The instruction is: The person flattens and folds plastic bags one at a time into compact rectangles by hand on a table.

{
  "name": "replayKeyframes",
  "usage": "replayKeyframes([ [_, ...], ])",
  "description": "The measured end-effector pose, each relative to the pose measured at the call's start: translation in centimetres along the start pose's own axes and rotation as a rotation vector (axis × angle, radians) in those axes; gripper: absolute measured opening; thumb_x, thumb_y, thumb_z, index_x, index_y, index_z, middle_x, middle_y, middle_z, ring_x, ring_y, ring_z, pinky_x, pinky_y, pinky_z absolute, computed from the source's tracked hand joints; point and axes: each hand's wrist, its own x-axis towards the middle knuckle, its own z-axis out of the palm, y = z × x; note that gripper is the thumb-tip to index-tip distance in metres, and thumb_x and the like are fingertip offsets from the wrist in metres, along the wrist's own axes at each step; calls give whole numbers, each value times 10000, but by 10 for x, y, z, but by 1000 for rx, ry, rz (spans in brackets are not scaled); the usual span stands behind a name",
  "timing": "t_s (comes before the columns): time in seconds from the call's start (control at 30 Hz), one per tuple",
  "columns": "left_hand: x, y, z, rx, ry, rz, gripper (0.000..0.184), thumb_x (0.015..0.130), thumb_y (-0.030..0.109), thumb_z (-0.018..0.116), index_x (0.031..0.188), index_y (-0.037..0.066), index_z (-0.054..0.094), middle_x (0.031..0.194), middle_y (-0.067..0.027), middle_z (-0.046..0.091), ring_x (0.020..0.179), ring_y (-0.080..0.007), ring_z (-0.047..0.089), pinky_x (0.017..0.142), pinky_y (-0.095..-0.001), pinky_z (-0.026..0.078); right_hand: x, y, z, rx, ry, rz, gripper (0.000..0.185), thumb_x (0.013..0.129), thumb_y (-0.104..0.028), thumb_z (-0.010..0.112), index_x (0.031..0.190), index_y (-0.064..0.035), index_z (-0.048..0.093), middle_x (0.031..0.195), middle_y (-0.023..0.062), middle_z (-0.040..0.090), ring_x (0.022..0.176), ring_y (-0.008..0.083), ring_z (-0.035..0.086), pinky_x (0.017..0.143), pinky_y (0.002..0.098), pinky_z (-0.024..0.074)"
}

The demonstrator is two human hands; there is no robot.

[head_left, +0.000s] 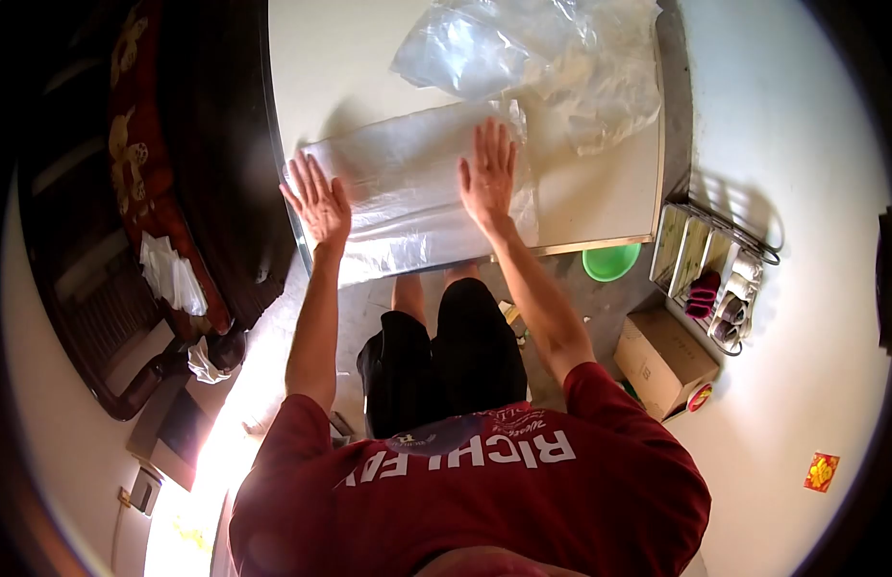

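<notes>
A clear plastic bag [408, 183] lies flattened near the front edge of the pale table [590, 207], its lower part reaching that edge. On its left end rests my left hand [321, 204], palm down with the fingers spread. My right hand [487, 178] lies flat toward the bag's right end, fingers stretched forward. Neither hand grips anything. Farther back on the table is a crumpled heap of clear plastic [465, 53], spreading to the right side.
Right of the table stand a green basin [610, 262], a shoe rack [698, 245] with several shoes and a cardboard box [665, 354]. At left is a dark wooden bench [81, 279] with white plastic bags [172, 276] on it. A wall [802, 240] bounds the right side.
</notes>
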Motion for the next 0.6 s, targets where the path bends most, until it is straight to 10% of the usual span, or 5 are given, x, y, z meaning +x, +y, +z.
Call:
replayKeyframes([
  [0.6,-50,-12,1,-52,-20,-19,541,912,209,385,1392,-24,302,1466,-192,277,1368,-356,234,1108,-491,139,-86,2,-10,-120,-26,167,496,932,-319,397,1372,-90,399,1451,134,332,1355,321,270,1104,489,173],
])
